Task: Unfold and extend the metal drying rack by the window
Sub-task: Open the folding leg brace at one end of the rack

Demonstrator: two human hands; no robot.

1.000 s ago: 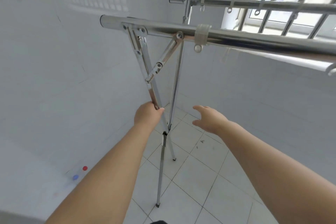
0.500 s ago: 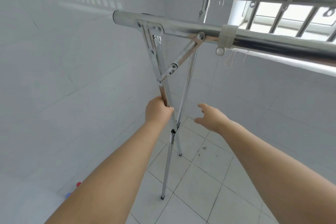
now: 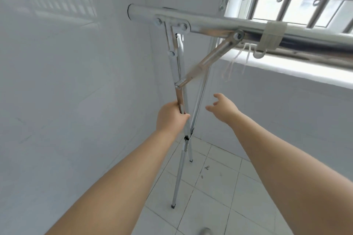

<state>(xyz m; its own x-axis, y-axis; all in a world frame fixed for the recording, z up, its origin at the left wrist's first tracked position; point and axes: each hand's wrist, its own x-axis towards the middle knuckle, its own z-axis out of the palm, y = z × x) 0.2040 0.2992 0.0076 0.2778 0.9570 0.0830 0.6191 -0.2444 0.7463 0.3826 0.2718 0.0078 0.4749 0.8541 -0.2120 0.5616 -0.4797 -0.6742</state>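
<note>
top rail [image 3: 219, 26] cut off right, brace [image 3: 198, 68] blurred

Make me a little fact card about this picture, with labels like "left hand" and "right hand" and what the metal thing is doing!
left hand: closed around one leg of the drying rack
right hand: open, fingers spread, touching nothing, beside the other leg
rack legs: two, crossing just below the left hand, both feet on the tiled floor
top bar: shiny tube, joined to the held leg by a slanted brace
window: barred, behind the rack, upper right
</note>
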